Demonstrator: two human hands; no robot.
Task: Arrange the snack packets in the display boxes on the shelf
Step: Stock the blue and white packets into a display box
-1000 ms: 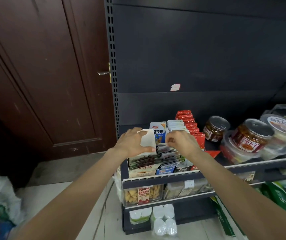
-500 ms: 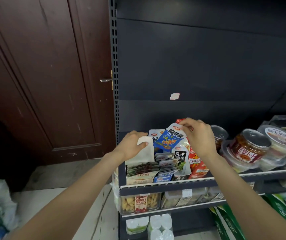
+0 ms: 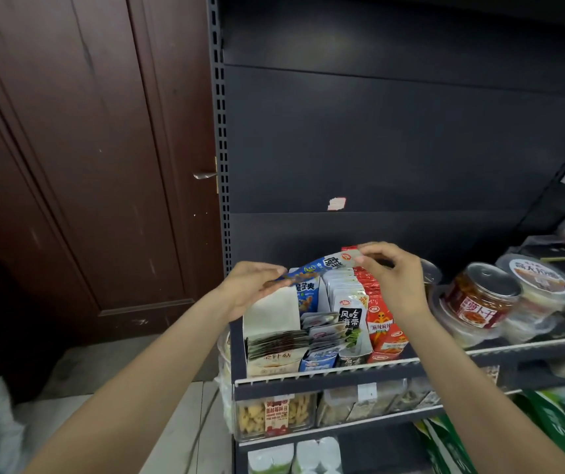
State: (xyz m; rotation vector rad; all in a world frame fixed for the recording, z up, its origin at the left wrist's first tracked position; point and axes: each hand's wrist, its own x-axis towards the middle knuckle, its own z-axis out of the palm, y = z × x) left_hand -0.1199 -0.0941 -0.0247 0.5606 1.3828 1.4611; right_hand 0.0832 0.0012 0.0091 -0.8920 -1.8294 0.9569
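Blue packet [image 3: 322, 266] btwn both hands

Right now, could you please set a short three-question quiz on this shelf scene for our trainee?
1. True or false: both hands hold the blue and white snack packet above the display boxes.
2. Which packets fill the box right of the white and black seaweed packets? A green, B red, C yellow.
3. Fill in: the clear round jar with the red label stands to the ____ of the boxes.

Key: 1 true: left hand and right hand pinch its ends. 2 B, the red snack packets. 3 right.
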